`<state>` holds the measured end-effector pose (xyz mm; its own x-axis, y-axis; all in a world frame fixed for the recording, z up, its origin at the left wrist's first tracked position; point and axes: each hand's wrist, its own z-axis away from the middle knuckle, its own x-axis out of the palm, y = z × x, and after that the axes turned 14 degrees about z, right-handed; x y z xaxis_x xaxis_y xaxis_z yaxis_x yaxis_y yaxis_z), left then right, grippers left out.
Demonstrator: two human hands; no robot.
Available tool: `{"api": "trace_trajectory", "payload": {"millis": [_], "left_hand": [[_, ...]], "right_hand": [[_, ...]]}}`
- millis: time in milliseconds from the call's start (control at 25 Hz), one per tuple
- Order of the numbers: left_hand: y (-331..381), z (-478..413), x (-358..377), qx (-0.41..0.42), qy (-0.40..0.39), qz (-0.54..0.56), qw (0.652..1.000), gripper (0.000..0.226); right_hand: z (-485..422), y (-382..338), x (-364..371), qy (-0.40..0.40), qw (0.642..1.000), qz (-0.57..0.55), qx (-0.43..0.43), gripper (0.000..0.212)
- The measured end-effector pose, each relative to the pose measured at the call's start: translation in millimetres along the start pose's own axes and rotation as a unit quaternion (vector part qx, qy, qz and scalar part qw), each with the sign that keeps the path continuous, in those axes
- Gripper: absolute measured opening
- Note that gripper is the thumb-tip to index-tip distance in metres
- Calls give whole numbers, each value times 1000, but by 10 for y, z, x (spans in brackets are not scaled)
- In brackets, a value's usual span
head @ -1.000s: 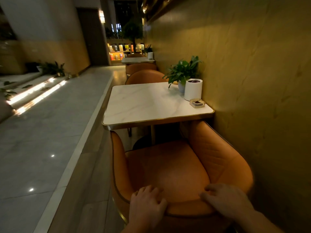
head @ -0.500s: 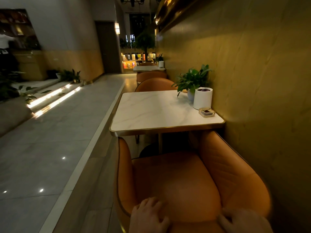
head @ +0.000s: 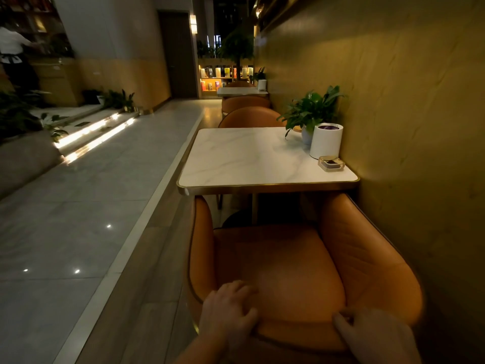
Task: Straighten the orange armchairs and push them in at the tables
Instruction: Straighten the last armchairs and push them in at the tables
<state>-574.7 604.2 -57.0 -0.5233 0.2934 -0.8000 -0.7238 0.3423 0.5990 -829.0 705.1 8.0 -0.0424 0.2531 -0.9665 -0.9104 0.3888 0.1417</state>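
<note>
Orange armchair (head: 288,258), nearest us, fills the lower middle of the head view. It faces a white marble table (head: 236,164), its arm fronts reaching the table's near edge, while the seat sits out in the open. Its right arm runs close beside the golden wall.

Our left hand (head: 228,311) grips the top of the backrest, fingers curled over the rim and thumb behind. Our right hand (head: 372,334) is blurred but also appears to hold the rim, fingers hooked over it.

We judge this to be the pushing-in step for this chair, which already looks roughly square to the table. The next move calls for an even forward push from both hands, so the arms slide under the tabletop without the right one scraping the wall.

Counting: two tables, this one and a far table (head: 241,91). We see three armchairs for certain, ours plus a second armchair (head: 249,118) and a third armchair (head: 244,102) back to back beyond. A fourth may sit behind the far table, but it is too small to tell. On the near table stand one potted plant (head: 312,111), one white cylinder (head: 325,141) and one glass dish (head: 331,163).
</note>
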Motion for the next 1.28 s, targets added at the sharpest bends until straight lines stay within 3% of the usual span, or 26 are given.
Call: {"api": "trace_trajectory", "payload": {"millis": [160, 480, 800, 1120, 1280], "left_hand": [[-21, -28, -28, 11, -7, -3, 1000, 61], [-60, -97, -72, 6, -20, 4, 1000, 62], [-117, -283, -171, -7, -62, -31, 998, 52], [-171, -329, -99, -4, -36, -25, 999, 65], [-171, -458, -125, -60, -114, -50, 990, 72]], "right_hand": [[69, -26, 50, 42, 999, -12, 1, 49], [-26, -84, 54, 40, 998, 7, 37, 48], [-133, -166, 43, 64, 998, 13, 21, 51], [-223, -110, 147, 70, 997, -11, 25, 54], [-295, -101, 130, 38, 999, -32, 4, 58]]}}
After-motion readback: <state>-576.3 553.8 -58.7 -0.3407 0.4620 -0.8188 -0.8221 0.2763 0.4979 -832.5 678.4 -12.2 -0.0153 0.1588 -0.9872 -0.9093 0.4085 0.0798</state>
